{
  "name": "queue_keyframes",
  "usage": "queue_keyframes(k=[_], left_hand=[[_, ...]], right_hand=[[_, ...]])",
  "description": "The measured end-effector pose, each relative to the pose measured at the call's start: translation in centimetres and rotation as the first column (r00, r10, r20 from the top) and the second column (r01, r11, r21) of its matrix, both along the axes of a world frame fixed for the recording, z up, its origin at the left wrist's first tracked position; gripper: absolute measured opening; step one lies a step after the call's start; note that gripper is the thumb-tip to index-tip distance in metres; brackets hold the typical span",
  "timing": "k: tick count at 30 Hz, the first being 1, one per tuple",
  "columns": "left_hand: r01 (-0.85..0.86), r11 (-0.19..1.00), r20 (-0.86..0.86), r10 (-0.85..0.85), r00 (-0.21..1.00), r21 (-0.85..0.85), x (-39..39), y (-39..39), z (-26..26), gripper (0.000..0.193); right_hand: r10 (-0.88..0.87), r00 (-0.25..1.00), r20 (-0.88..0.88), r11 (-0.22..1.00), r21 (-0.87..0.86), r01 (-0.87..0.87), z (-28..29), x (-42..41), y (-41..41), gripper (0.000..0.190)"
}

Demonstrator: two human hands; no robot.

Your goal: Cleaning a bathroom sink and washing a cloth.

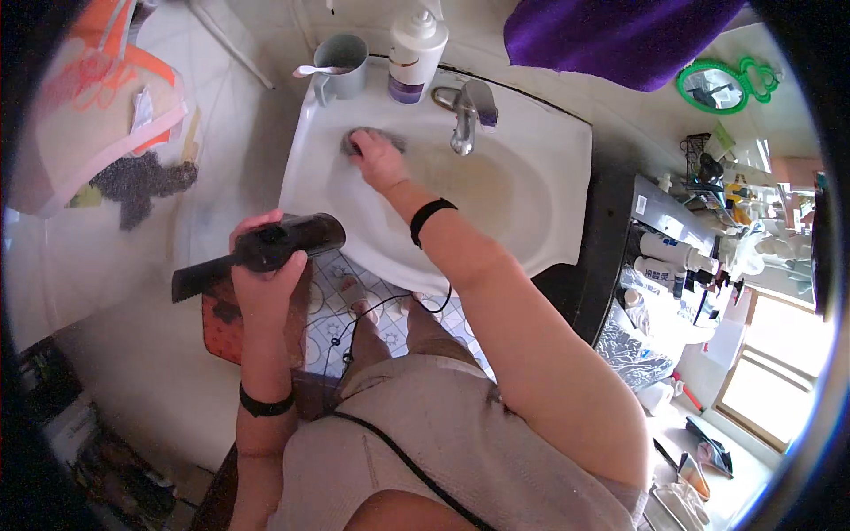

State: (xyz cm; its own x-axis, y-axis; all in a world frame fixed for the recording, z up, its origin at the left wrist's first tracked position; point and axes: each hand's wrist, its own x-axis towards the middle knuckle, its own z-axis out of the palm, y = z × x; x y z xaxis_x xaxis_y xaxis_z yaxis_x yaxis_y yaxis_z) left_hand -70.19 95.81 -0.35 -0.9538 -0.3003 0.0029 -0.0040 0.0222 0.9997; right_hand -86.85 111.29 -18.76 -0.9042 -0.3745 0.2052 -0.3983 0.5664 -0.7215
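Note:
My left hand [265, 279] is wrapped around a dark cylindrical container [299, 240] with a flat black part [202, 275] sticking out to the left; it is held in front of the sink's left front edge. Inside the white washbasin [564, 166], at its back left, my right hand [380, 159] presses a grey scrubbing pad [394, 141] against the surface. The pad is partly hidden under the fingers. A chrome faucet [468, 116] stands at the back of the basin, to the right of that hand. Brownish marks show on the bowl's bottom.
On the basin's back ledge stand a grey mug [345, 66] with a toothbrush [322, 70] and a white pump bottle [417, 56]. A purple towel [611, 40] hangs above. At right are a green-framed mirror [714, 87] and a dark cabinet [614, 219] with bottles.

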Motion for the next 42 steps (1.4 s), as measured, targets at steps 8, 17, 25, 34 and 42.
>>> queue_keyframes(k=[8,17,25,34,42], left_hand=[[0.062,0.998,0.012,-0.061,0.998,-0.014,-0.5,1.3,0.4,0.056],[0.196,0.978,0.053,-0.201,0.978,0.077,-0.9,4.4,1.9,0.055],[0.165,0.983,0.012,-0.167,0.986,0.076,-0.4,4.8,1.6,0.054],[0.119,0.992,0.035,-0.118,0.992,-0.029,0.7,5.1,1.2,0.054],[0.096,0.99,-0.085,-0.105,0.991,-0.106,-3.1,4.6,1.6,0.051]], right_hand=[[-0.454,0.891,-0.017,0.87,0.204,0.448,-0.2,0.8,12.2,0.033],[-0.756,0.641,0.131,0.653,0.217,0.726,0.4,5.2,24.5,0.043],[-0.819,0.547,0.176,0.57,0.368,0.735,2.9,6.6,27.1,0.044],[-0.493,0.83,0.259,0.87,0.131,0.476,-0.2,0.2,14.7,0.042],[0.158,0.903,0.399,0.833,0.437,-0.339,-2.1,3.0,7.8,0.029]])
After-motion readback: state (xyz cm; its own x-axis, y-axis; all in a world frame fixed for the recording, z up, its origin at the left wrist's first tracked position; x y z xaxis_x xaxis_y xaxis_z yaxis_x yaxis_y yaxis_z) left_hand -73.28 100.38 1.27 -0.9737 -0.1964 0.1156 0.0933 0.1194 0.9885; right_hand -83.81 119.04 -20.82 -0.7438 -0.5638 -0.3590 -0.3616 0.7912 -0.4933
